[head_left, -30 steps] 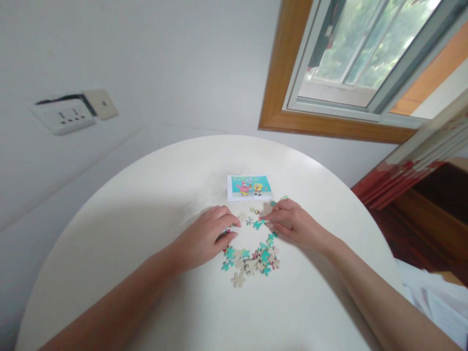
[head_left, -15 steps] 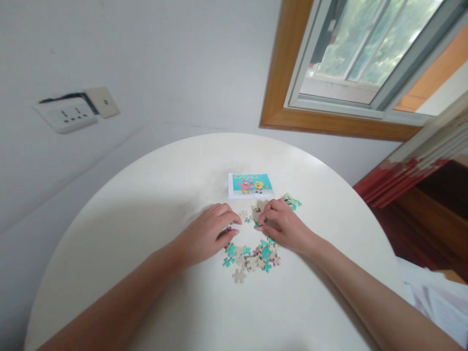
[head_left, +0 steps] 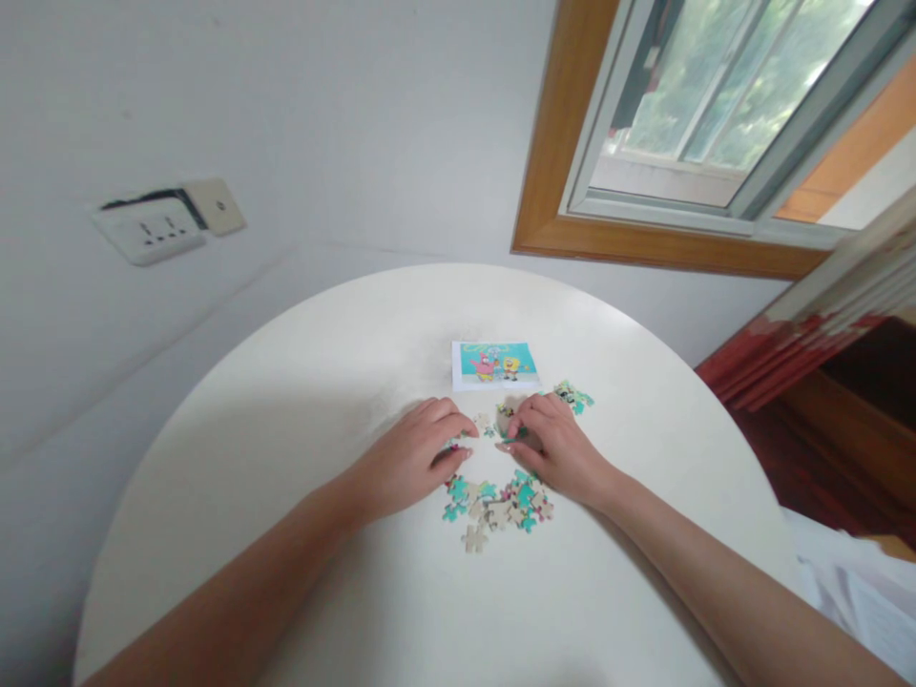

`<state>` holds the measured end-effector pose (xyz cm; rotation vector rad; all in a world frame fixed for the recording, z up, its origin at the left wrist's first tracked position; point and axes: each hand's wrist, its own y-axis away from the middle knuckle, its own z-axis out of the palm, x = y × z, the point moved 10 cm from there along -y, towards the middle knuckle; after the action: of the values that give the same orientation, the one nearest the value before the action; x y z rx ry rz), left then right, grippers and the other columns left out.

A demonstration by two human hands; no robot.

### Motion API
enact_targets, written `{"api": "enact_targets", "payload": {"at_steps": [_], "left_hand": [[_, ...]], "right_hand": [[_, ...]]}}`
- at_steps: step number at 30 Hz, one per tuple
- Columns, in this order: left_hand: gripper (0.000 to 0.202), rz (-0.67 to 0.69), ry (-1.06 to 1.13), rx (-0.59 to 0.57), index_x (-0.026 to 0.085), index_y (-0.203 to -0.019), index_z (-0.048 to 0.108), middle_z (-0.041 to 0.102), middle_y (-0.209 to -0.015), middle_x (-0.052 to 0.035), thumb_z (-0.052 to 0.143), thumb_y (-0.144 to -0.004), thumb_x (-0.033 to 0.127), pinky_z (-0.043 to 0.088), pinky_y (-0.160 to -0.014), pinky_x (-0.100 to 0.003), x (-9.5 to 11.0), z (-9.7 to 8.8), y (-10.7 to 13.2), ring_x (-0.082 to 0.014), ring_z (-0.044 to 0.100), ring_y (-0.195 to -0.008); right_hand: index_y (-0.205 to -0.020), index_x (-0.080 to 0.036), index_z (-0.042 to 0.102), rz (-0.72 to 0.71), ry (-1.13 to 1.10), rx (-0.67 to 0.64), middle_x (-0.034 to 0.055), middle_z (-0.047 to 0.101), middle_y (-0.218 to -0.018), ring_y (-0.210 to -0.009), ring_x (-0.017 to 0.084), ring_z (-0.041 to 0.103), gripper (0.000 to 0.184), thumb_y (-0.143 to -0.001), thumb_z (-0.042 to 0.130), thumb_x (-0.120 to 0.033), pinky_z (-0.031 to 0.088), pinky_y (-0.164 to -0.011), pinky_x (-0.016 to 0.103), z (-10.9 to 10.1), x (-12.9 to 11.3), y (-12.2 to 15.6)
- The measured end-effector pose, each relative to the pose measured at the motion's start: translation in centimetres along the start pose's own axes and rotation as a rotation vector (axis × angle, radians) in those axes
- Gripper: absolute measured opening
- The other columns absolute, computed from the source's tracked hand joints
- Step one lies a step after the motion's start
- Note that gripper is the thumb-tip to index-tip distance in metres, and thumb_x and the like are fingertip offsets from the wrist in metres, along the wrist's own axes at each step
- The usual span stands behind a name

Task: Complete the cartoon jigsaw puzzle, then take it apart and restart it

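Note:
Over the white round table, my left hand (head_left: 415, 448) rests with thumb and fingers curved and apart. A few pinkish puzzle pieces (head_left: 452, 445) show in the gap beneath its fingers. Facing it, my right hand (head_left: 554, 441) has its thumb and fingers drawn together on a teal puzzle piece (head_left: 516, 436), mostly hidden by the fingers. Some loose pieces (head_left: 484, 422) lie between the two hands. Nearer me spreads a pile of puzzle pieces (head_left: 501, 506), teal, pink and plain beige backs mixed.
A picture card (head_left: 497, 364) with cartoon figures on teal lies beyond the hands. To its right sits a small cluster of pieces (head_left: 574, 396). The table (head_left: 286, 401) meets a wall with a socket (head_left: 161, 229); a window (head_left: 687, 124) is at the upper right.
The whole view has shifted slightly, moving the scene a little to the right. Both hands keep nearly the same pose, and the pile looks unchanged.

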<state>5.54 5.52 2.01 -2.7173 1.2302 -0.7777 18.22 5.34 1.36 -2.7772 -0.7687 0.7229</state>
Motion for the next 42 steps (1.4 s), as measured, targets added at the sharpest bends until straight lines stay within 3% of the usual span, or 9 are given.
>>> {"api": "enact_targets", "payload": {"at_steps": [3, 11, 17, 23, 26, 29, 34, 39, 42], "left_hand": [[0.019, 0.0, -0.006, 0.008, 0.021, -0.105, 0.061, 0.056, -0.1, -0.0057, 0.052, -0.088, 0.021, 0.04, -0.09, -0.035, -0.1, -0.1, 0.0, -0.0219, 0.051, -0.1], [0.018, -0.001, -0.033, 0.048, 0.019, -0.104, 0.059, 0.056, -0.099, -0.0065, 0.05, -0.089, 0.022, 0.04, -0.088, -0.036, -0.2, -0.5, -0.1, -0.0226, 0.05, -0.099], [0.019, 0.003, -0.022, 0.047, 0.019, -0.105, 0.059, 0.056, -0.099, -0.0066, 0.05, -0.089, 0.022, 0.041, -0.087, -0.035, -0.2, -0.4, -0.1, -0.0222, 0.051, -0.098], [0.019, 0.003, -0.007, 0.047, 0.02, -0.105, 0.059, 0.057, -0.101, -0.0065, 0.049, -0.089, 0.022, 0.041, -0.088, -0.035, -0.3, -0.5, -0.1, -0.0219, 0.051, -0.098], [0.019, 0.016, 0.001, 0.041, 0.02, -0.105, 0.06, 0.057, -0.101, -0.0066, 0.049, -0.089, 0.023, 0.04, -0.089, -0.035, -0.2, -0.4, -0.1, -0.0221, 0.051, -0.099], [0.019, 0.015, 0.007, 0.042, 0.02, -0.105, 0.06, 0.057, -0.101, -0.0067, 0.049, -0.089, 0.023, 0.041, -0.089, -0.035, -0.1, -0.4, -0.2, -0.0223, 0.051, -0.099], [0.018, 0.005, 0.005, 0.049, 0.019, -0.103, 0.06, 0.057, -0.1, -0.0065, 0.048, -0.089, 0.022, 0.041, -0.089, -0.036, 0.1, -0.8, -0.2, -0.022, 0.051, -0.099], [0.019, 0.012, -0.01, 0.052, 0.02, -0.104, 0.06, 0.056, -0.101, -0.0063, 0.049, -0.089, 0.021, 0.04, -0.09, -0.036, 0.2, -0.8, -0.2, -0.0219, 0.05, -0.1], [0.019, 0.005, -0.015, 0.06, 0.02, -0.104, 0.061, 0.056, -0.1, -0.0062, 0.05, -0.088, 0.02, 0.04, -0.091, -0.036, 0.1, -0.8, -0.2, -0.0222, 0.05, -0.101]], "right_hand": [[-0.1, -0.021, 0.061, 0.016, 0.02, 0.024, 0.0068, 0.056, -0.096, -0.093, 0.023, 0.047, 0.022, -0.084, 0.062, -0.036, 0.036, -0.085, 0.039, -0.3, 0.4, 0.1], [-0.092, -0.022, 0.063, 0.071, -0.016, 0.037, 0.006, 0.056, -0.095, -0.092, 0.023, 0.047, 0.017, -0.082, 0.064, -0.035, 0.036, -0.084, 0.038, -0.3, 0.9, 0.0], [-0.08, -0.022, 0.062, 0.033, -0.08, 0.055, 0.0015, 0.063, -0.084, -0.088, 0.02, 0.053, 0.003, -0.079, 0.065, -0.024, 0.035, -0.085, 0.037, -0.9, 0.6, -0.2], [-0.082, -0.023, 0.069, 0.271, -0.072, 0.347, 0.0023, 0.068, -0.075, -0.072, 0.018, 0.057, 0.015, -0.084, 0.057, -0.032, 0.041, -0.07, 0.031, -6.4, 7.2, 0.8], [-0.08, -0.023, 0.073, 0.323, 0.102, 0.381, 0.004, 0.07, -0.077, -0.075, 0.021, 0.057, 0.022, -0.085, 0.056, -0.036, 0.041, -0.073, 0.035, -7.6, 9.5, 1.2], [-0.082, -0.022, 0.075, 0.323, 0.247, 0.442, 0.0079, 0.068, -0.086, -0.083, 0.024, 0.056, 0.025, -0.086, 0.054, -0.035, 0.04, -0.076, 0.039, -8.1, 10.2, 1.5], [-0.091, -0.02, 0.073, 0.198, 0.228, 0.499, 0.0093, 0.064, -0.091, -0.087, 0.024, 0.054, 0.025, -0.089, 0.051, -0.031, 0.04, -0.079, 0.04, -7.8, 7.9, 1.4], [-0.102, -0.024, 0.07, -0.028, 0.116, 0.273, 0.0071, 0.063, -0.096, -0.093, 0.022, 0.053, 0.023, -0.09, 0.051, -0.026, 0.039, -0.083, 0.04, -4.1, 2.4, 0.2], [-0.11, -0.027, 0.067, -0.079, 0.112, 0.119, 0.0066, 0.062, -0.104, -0.1, 0.024, 0.05, 0.025, -0.089, 0.055, -0.032, 0.037, -0.087, 0.042, -1.6, 0.1, -0.4]]}}
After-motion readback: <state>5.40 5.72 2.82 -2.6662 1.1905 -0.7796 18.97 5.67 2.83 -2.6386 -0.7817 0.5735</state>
